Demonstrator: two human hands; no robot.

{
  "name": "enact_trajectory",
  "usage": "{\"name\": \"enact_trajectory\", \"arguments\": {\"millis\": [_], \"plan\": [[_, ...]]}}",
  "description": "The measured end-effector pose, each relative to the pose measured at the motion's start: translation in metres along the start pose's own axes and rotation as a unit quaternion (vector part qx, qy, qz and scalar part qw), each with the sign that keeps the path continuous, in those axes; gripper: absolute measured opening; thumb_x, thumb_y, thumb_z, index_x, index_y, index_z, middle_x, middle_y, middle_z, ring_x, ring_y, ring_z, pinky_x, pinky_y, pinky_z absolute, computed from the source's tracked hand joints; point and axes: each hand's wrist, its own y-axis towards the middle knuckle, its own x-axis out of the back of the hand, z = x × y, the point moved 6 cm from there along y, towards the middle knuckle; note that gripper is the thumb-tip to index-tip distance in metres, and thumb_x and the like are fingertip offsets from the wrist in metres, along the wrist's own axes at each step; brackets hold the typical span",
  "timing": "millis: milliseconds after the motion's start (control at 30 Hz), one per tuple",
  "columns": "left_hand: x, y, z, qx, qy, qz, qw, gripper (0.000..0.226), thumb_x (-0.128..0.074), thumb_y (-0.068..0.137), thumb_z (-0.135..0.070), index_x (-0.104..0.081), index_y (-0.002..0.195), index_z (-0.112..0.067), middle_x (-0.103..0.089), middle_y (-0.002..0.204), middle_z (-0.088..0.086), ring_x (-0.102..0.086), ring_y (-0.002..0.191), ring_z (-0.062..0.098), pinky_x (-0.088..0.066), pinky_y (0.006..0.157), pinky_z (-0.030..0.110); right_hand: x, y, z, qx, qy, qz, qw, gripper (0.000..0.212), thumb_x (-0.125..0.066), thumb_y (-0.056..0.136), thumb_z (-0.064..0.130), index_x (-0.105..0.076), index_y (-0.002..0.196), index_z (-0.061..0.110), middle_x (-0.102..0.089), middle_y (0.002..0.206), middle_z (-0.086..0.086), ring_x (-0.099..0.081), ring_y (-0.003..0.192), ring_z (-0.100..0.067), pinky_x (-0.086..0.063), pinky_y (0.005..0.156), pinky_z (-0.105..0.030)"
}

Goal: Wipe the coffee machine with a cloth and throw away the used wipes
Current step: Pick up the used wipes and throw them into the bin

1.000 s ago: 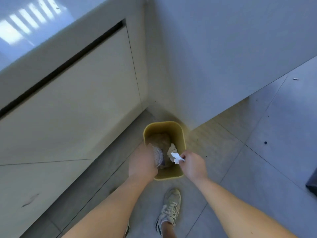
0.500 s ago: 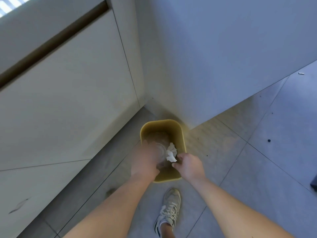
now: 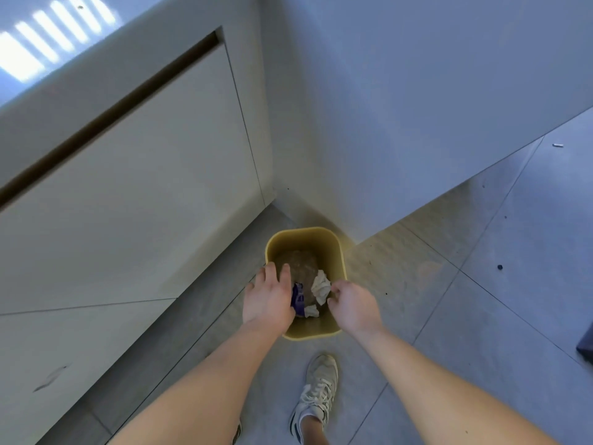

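A yellow waste bin (image 3: 337,252) stands on the floor in the corner between cabinet and wall. Inside it lie a crumpled white wipe (image 3: 321,285), a smaller white scrap (image 3: 312,311), a purple packet (image 3: 298,298) and brownish rubbish (image 3: 300,263). My left hand (image 3: 268,298) hovers over the bin's left rim with straight fingers and holds nothing. My right hand (image 3: 351,305) is over the right rim, its fingers loosely curled, fingertips just beside the white wipe without gripping it.
A cream cabinet front (image 3: 128,203) rises on the left and a pale wall (image 3: 417,107) on the right, meeting behind the bin. Grey floor tiles (image 3: 481,316) spread to the right. My shoe (image 3: 317,393) stands just before the bin. A dark object (image 3: 585,345) sits at the right edge.
My right hand pinched the white wipe over the bin; now the wipe lies inside and the fingers are off it. My left hand's fingers have straightened above the rim.
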Motion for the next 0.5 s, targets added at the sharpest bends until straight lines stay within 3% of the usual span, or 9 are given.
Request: {"name": "enact_trajectory", "arguments": {"millis": [500], "plan": [[0.121,-0.071,0.012,-0.011,-0.021,-0.037,0.999,0.081,-0.064,0.088,-0.042,-0.021,0.153,-0.022,-0.028,0.156,0.013,-0.021,0.147,0.034,-0.031,0.114,0.054,0.094,-0.05,0.088,0.087,-0.086,-0.015,0.992,0.024,-0.058,0.091,0.036,-0.06,0.114,0.029,-0.063,0.094,0.008,-0.063,0.077,-0.013,-0.059,0.064,-0.031]]}}
